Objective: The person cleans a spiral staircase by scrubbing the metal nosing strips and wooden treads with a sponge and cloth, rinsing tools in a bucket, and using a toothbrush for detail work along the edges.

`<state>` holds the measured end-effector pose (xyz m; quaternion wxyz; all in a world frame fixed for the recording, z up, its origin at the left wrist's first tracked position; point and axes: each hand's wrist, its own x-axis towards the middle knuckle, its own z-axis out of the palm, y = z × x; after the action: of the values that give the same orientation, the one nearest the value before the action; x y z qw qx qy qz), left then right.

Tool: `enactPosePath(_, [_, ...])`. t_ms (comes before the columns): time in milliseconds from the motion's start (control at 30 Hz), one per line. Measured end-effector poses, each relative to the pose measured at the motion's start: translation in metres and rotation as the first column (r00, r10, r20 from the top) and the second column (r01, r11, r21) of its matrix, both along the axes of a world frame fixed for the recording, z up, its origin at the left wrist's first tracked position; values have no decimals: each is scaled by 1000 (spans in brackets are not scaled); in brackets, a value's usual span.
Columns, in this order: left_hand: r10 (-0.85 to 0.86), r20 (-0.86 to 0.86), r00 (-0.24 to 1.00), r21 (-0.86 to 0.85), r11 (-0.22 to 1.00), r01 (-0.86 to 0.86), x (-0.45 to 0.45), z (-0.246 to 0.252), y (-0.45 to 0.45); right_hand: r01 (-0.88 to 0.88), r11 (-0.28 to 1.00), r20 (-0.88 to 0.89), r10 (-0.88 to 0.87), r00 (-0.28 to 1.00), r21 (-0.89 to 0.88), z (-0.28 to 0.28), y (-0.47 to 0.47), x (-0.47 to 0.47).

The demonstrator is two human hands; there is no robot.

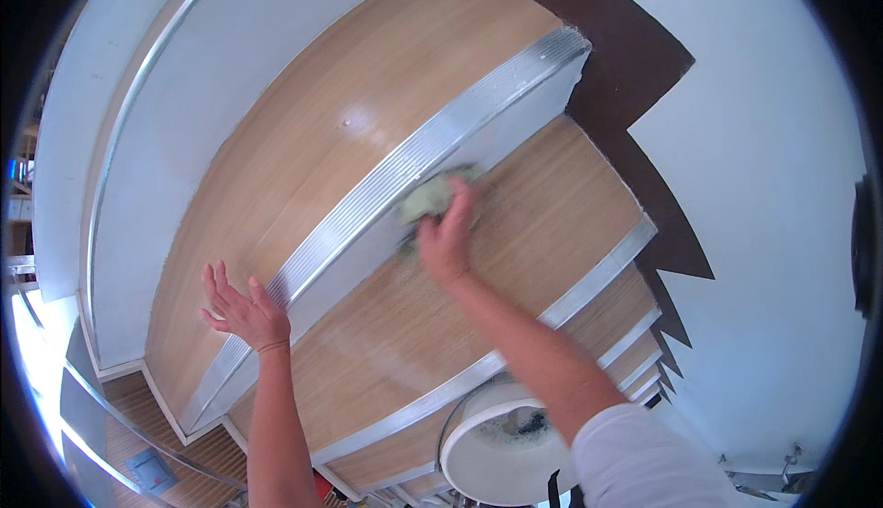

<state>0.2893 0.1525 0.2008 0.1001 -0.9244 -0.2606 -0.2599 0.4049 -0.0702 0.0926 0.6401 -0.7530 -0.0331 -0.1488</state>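
Observation:
My right hand [448, 235] grips a pale green cloth [429, 199], blurred, against the white stair riser [365, 252] just under a ribbed metal stair nosing [386, 177]. My left hand [246, 311] is held with its fingers spread, over the left part of the same nosing and the wood-look tread [331, 114] above it; nothing is in it. Whether it touches the step cannot be told. Below my right forearm a white bucket [461, 449] with a wire handle holds cloudy, foamy water and something dark.
More steps with metal nosings [421, 404] descend toward the lower right. A dark brown zigzag skirting [621, 66] borders the white wall [759, 163]. Curved metal rails [138, 425] run at the lower left, beside a lower slatted floor [131, 394].

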Motion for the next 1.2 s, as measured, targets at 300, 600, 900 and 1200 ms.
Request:
enactPosePath(300, [-45, 1, 999, -5, 999, 45, 3, -3, 4, 208, 977, -213, -211, 954, -36, -6, -104, 93])
enactPosePath(600, [-57, -53, 997, -5, 998, 57, 0, -3, 6, -236, 969, -14, 238, 971, 70, 11, 11, -34])
enactPosePath(900, [-111, -68, 991, 26, 993, 113, 2, -9, 6, 334, 942, -97, -332, 938, 8, 9, -111, 132])
enactPosePath(1200, [-79, -64, 995, 28, 996, 81, 1, -3, 11, 251, 965, 109, -242, 964, -78, 32, -83, 112])
